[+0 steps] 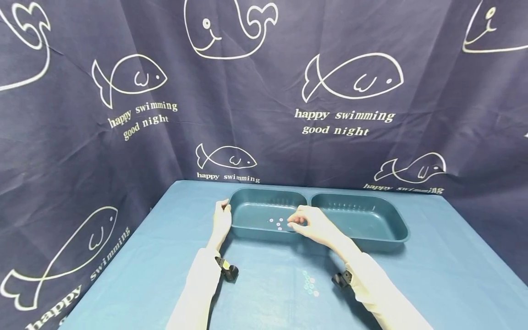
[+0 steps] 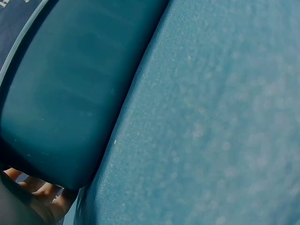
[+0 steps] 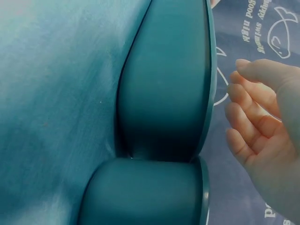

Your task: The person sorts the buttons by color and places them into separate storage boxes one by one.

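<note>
A teal tray with two compartments stands on the table in the head view. My left hand holds its left end, and in the left wrist view the fingers bend against the tray's end wall. Over the left compartment, near the divider, hovers my right hand. Its fingers are loosely bent, the thumb close to the index fingertip, and nothing shows between them in the right wrist view. Several small, pale pink, button-like discs lie in the left compartment beside that hand.
On the table in front of the tray lies a small cluster of green and pink button-like discs. A blue cloth covers the table. Dark curtains with fish drawings hang behind and at the left.
</note>
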### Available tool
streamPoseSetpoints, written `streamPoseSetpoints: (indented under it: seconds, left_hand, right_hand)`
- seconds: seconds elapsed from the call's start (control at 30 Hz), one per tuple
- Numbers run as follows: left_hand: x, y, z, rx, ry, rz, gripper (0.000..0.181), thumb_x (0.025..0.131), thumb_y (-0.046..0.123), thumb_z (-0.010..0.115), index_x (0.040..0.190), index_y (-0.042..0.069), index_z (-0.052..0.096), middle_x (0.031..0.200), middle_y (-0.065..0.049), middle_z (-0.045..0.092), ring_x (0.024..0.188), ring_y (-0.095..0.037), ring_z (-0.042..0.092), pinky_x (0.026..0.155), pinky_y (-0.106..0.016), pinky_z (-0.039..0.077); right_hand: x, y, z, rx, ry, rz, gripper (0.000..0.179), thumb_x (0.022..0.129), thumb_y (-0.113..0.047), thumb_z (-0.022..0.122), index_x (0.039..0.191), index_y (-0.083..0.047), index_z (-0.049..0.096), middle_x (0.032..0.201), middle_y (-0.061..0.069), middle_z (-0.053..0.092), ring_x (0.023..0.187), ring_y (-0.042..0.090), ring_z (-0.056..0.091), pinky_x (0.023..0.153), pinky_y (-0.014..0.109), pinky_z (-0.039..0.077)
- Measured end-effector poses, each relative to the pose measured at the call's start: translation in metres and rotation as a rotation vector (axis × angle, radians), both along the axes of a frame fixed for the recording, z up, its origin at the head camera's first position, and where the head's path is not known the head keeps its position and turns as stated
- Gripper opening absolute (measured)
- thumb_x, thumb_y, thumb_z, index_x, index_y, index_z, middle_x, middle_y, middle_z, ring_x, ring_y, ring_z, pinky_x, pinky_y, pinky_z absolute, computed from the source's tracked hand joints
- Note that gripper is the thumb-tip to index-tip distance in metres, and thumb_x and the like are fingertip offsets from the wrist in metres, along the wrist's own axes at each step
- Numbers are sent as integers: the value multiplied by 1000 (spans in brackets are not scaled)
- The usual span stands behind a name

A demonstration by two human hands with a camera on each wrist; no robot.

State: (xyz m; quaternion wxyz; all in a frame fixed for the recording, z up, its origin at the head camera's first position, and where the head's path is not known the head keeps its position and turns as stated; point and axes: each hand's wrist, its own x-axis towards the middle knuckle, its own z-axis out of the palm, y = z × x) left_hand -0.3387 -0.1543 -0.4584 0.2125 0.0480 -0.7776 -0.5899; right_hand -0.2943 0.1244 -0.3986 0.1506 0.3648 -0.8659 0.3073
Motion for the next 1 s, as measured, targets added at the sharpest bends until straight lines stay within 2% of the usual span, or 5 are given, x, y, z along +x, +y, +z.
streamPoseSetpoints:
  seconds: [0.3, 0.5, 0.63, 0.8, 1.0]
  left_hand:
    - [2, 0, 0, -14, 1, 0, 26, 95, 3, 41, 118, -8, 45, 122, -29, 52, 118, -41, 48, 102, -50, 35]
    - [1, 0, -1, -14, 1, -3, 26, 95, 4, 41, 118, -7, 45, 121, -29, 52, 117, -40, 49, 101, -50, 36]
    - [0, -1, -1, -4, -7, -4, 26, 95, 4, 41, 119, -7, 45, 121, -29, 52, 117, -40, 48, 101, -50, 35]
    - [1, -2, -1, -3, -18, -5, 27, 95, 4, 40, 120, -7, 44, 121, -28, 52, 116, -40, 49, 101, -50, 36]
    - [2, 0, 1, -14, -30, 2, 27, 96, 5, 40, 121, -5, 45, 120, -27, 53, 115, -39, 50, 100, -49, 37]
  right_hand:
    - [16, 5, -2, -20, 8, 3, 8, 80, -16, 72, 88, -14, 73, 72, -12, 53, 69, 9, 52, 64, 32, 46]
    - [24, 9, -3, -11, 52, 6, 9, 79, -16, 72, 87, -13, 73, 72, -12, 53, 69, 8, 52, 62, 25, 44]
    - [28, 11, -6, -29, 49, 14, 10, 79, -15, 73, 88, -10, 73, 72, -11, 55, 69, 6, 51, 60, 20, 42]
    - [34, 12, -9, -36, 42, 25, 10, 79, -13, 73, 88, -9, 73, 72, -10, 55, 68, 8, 52, 57, 22, 43]
    - [38, 16, -15, -35, 106, 43, 9, 77, -12, 73, 86, -13, 73, 72, -11, 55, 67, 8, 51, 59, 20, 42]
